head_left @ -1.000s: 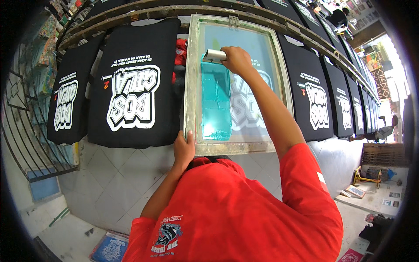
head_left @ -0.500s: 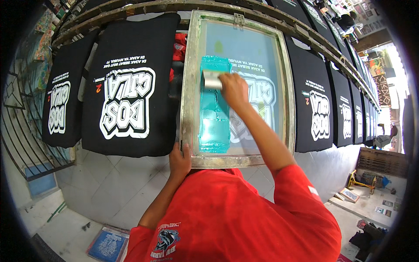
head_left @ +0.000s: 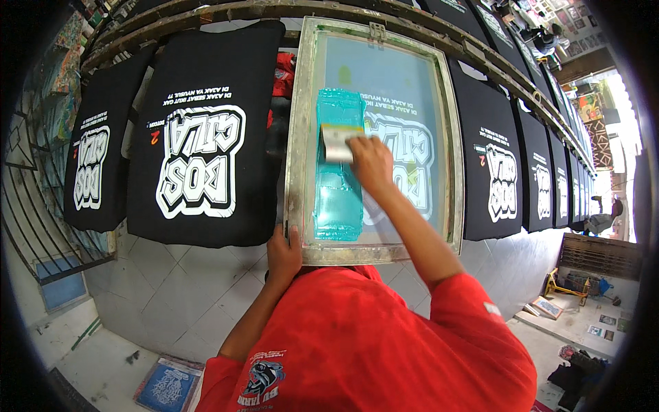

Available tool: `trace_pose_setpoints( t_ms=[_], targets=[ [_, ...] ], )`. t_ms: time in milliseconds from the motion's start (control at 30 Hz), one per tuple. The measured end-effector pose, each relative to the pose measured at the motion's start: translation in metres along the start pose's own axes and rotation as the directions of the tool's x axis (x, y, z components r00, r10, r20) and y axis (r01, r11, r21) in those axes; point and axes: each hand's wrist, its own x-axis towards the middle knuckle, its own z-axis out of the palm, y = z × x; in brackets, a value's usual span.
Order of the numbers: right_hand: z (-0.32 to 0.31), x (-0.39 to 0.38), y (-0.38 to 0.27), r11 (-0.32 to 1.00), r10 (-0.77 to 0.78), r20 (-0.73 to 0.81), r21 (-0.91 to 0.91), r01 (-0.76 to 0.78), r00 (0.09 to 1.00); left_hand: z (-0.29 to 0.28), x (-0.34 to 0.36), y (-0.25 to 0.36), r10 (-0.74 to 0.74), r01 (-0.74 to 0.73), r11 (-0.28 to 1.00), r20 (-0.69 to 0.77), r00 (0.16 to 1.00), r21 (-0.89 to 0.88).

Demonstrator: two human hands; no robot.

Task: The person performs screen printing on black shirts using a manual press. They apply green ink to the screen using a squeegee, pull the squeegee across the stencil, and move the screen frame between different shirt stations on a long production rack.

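A wooden-framed screen printing screen (head_left: 443, 206) lies over a pallet in the middle, its translucent mesh showing a white design beneath. A glossy turquoise ink strip (head_left: 338, 206) runs down the left part of the mesh. My right hand (head_left: 371, 162) grips a short squeegee (head_left: 338, 141) with a pale metal handle, resting on the ink in its upper-middle part. My left hand (head_left: 284, 250) holds the screen's left edge near its lower corner, fingers wrapped along the frame.
Black shirts with white printed designs (head_left: 195, 75) lie on pallets along both sides of a long rail (head_left: 213, 16). A curved metal railing (head_left: 55, 271) stands at the left. Tiled floor (head_left: 165, 295) lies below. Another person (head_left: 598, 221) is at the far right.
My right hand and the squeegee have moved down along the turquoise strip toward me. The screen appears lower and slightly larger in view; my left hand stays on its edge.
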Motion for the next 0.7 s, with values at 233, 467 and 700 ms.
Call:
trace_pose_setpoints(
  t_ms=[233, 467, 700],
  targets=[
    [-0.024, 0.141, 0.050, 0.999, 0.044, 0.314, -0.007, -0.044, 0.949, -0.004, 0.002, 0.007, -0.079, 0.077, 0.996, 0.037, 0.996, 0.042],
    [0.004, 0.109, 0.042, 0.996, 0.085, 0.257, -0.030, -0.080, 0.963, 0.003, 0.000, -0.005, -0.033, 0.035, 0.998, -0.027, 0.999, 0.059],
    [-0.032, 0.023, 0.001, 0.998, -0.054, 0.189, 0.039, 0.047, 0.980, -0.004, -0.001, 0.010, -0.062, 0.062, 0.998, -0.010, 0.998, 0.013]
  ],
)
